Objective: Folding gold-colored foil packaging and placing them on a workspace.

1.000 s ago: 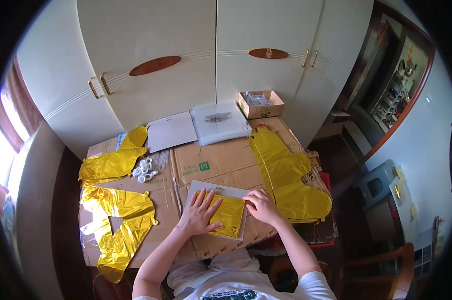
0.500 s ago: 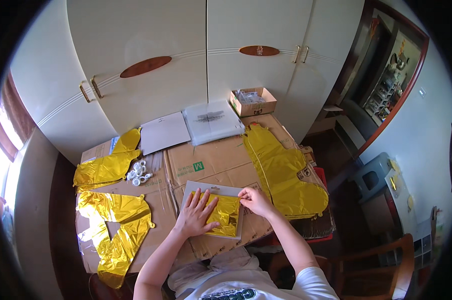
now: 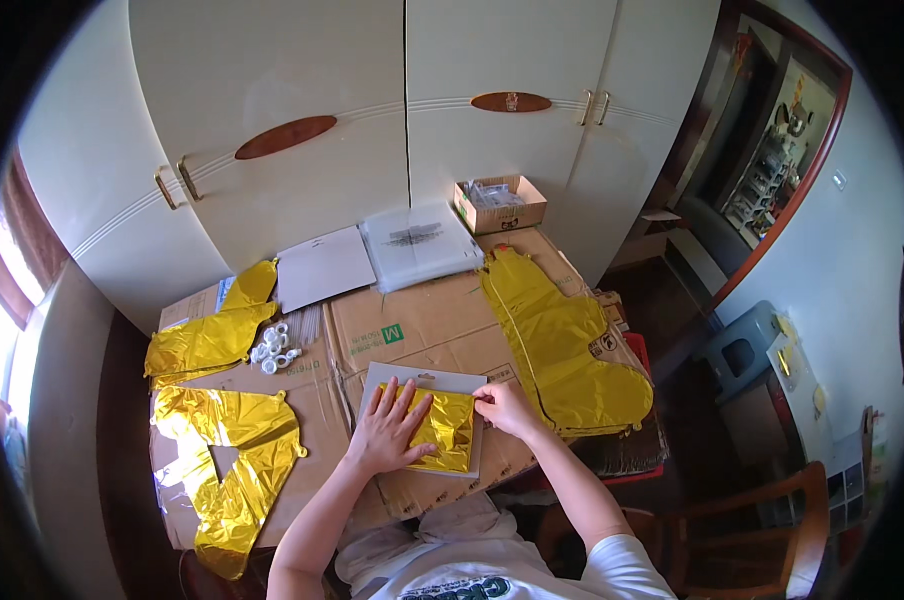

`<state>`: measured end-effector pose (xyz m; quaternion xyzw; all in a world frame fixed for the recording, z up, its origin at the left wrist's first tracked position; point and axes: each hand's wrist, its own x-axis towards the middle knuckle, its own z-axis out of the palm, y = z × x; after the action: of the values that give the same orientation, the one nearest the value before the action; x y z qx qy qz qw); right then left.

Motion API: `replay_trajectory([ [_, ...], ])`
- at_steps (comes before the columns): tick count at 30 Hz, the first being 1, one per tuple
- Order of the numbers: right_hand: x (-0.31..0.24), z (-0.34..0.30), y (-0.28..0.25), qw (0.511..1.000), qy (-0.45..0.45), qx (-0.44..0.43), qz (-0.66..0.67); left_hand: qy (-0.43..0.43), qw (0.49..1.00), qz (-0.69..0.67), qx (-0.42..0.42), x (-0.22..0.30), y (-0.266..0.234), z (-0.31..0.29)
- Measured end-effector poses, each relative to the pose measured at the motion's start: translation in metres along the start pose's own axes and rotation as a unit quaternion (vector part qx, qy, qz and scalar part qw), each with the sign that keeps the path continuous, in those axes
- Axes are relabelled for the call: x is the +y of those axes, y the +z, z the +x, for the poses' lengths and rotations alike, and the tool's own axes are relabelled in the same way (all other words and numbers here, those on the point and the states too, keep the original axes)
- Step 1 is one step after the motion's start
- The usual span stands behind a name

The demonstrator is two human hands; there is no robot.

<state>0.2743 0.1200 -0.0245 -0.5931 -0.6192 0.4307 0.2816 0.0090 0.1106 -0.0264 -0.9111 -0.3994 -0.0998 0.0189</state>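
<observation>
Fingers (image 3: 404, 398) splayed flat on folded gold foil (image 3: 442, 428).

The folded foil balloon (image 3: 442, 428) under the hands is shiny gold and lies on a pale grey-white card (image 3: 424, 382). Beneath the card, the flattened cardboard boxes (image 3: 442, 318) covering the bench are plain brown, one bearing a small green printed mark. Right of the card, a large foil balloon (image 3: 562, 340) is the same glossy gold. Left of the card, more foil balloons (image 3: 222, 440) are gold too, with a cluster of small white rings (image 3: 274, 348) among them. Beyond the card lie a white sheet stack (image 3: 322, 266), a stack of clear bags (image 3: 418, 244) with dark print, and a small brown box (image 3: 500, 204). The wardrobe (image 3: 372, 110) behind is cream with reddish-brown oval inlays.
</observation>
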Motion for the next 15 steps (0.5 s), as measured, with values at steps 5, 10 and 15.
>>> replay_trajectory([
  [5, -0.005, 0.000, -0.002, 0.992, 0.047, -0.024, 0.111, -0.001, 1.000, -0.005, -0.004, 0.000, -0.001, 0.000],
  [10, -0.005, 0.001, 0.002, 0.993, 0.044, -0.007, 0.109, 0.000, 1.000, -0.002, -0.008, 0.000, 0.001, 0.000],
  [15, 0.004, 0.003, 0.012, 0.997, 0.034, 0.024, 0.059, 0.002, 1.000, -0.001, -0.009, 0.000, 0.000, 0.001],
])
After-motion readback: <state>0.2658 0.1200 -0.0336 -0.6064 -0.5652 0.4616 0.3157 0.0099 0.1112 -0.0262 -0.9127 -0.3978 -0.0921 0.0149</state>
